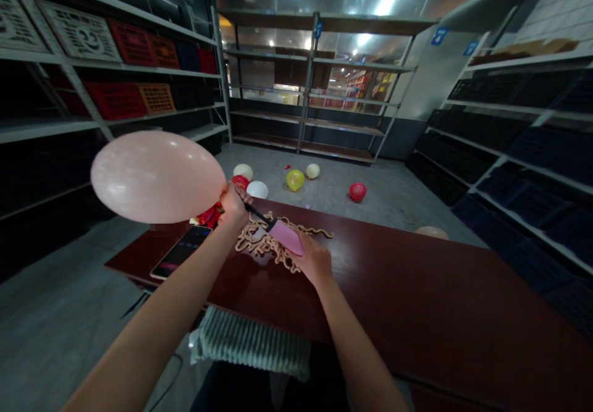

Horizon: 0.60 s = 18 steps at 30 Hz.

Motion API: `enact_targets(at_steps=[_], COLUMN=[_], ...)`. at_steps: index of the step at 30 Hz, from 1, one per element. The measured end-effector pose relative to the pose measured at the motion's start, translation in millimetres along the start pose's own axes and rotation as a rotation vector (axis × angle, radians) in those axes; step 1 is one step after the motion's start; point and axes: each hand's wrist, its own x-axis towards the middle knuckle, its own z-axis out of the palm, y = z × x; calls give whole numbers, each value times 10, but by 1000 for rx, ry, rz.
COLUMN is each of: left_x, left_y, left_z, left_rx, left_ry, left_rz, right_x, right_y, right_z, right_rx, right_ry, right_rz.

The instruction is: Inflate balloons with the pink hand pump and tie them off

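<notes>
Left hand [235,205] clamps balloon [157,176] by neck, at front of pump [287,236]; right hand [314,259] grips pump's rear! Best: neck pinched snug, strokes straight along pump.

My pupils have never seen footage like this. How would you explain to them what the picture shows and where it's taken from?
There is no machine here, just a person's two bare hands. The one picture comes from a camera worn on the head, looking forward and down. The left hand holds the neck end of a big pale pink balloon; the right hand grips a pink pump. On the dark red table lie a phone and a heap of wavy beige strands. More balloons sit on the floor beyond.
</notes>
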Motion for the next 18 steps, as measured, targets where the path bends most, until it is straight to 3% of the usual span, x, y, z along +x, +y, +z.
enact_targets(at_steps=[5,10,14,18], left_x=[22,60,13,-40], left_y=[450,744,632,200], left_z=[44,285,594,870], left_rx=[6,54,72,83], left_ry=[34,-34,-106,-162], left_rz=[112,191,244,190], right_x=[-7,3,0,-25], right_y=[-44,-51,-6,90], right_z=[-32,-20,42,104], right_rx=[19,124,186,157], right_ry=[39,75,110,177], right_rz=[-54,-28,37,138])
